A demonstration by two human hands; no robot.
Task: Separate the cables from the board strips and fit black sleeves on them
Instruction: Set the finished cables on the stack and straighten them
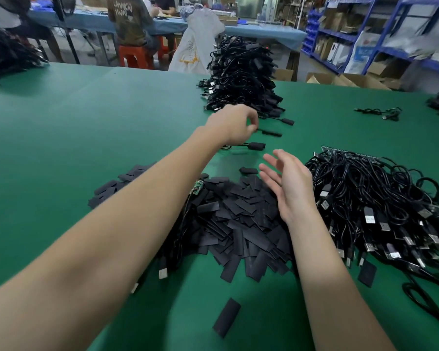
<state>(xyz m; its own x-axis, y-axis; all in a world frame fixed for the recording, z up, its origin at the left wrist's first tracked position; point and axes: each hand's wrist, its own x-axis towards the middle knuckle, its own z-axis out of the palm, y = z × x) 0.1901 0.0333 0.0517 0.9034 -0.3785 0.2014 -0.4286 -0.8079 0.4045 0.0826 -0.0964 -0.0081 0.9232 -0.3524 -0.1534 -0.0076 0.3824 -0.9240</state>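
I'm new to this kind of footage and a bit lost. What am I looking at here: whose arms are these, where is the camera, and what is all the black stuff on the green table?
There is no machine: a person wears a camera on the head, looking down at their own bare arms. On the green table lies a heap of flat black sleeves in front, a tangle of unfinished cables still on a board strip to the right, and a tall stack of finished cables farther back. The left hand reaches toward that stack with curled fingers; whether it holds a cable is unclear. The right hand hovers open over the sleeves, holding nothing.
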